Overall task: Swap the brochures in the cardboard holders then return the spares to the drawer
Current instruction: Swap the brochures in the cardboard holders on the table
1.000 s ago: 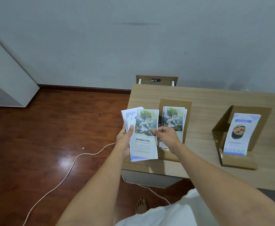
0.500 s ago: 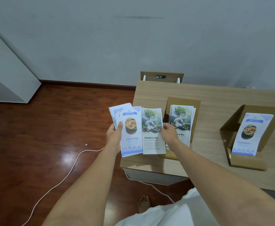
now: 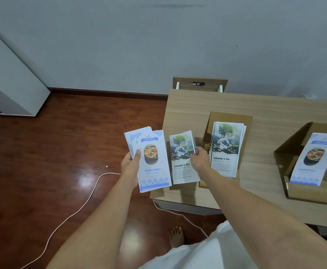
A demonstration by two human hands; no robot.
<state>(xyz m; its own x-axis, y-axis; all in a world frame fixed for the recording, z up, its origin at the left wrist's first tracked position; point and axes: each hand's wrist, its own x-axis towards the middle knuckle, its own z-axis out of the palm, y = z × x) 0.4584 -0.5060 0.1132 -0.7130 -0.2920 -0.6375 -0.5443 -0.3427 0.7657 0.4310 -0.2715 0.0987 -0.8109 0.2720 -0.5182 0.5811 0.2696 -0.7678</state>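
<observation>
The left hand [image 3: 130,166] gripped a fan of blue-and-white food brochures [image 3: 152,162]; the right hand [image 3: 200,159] pinched one tree-printed brochure [image 3: 182,158] beside its brown cardboard holder [image 3: 230,118]. Swap appeared unfinished; drawer return remained.

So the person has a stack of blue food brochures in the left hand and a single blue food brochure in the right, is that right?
Not quite. The head view shows the right hand pinching a single tree brochure marked Liceria & Co., not a blue food one. The left hand does hold the stack of blue food brochures.
</observation>
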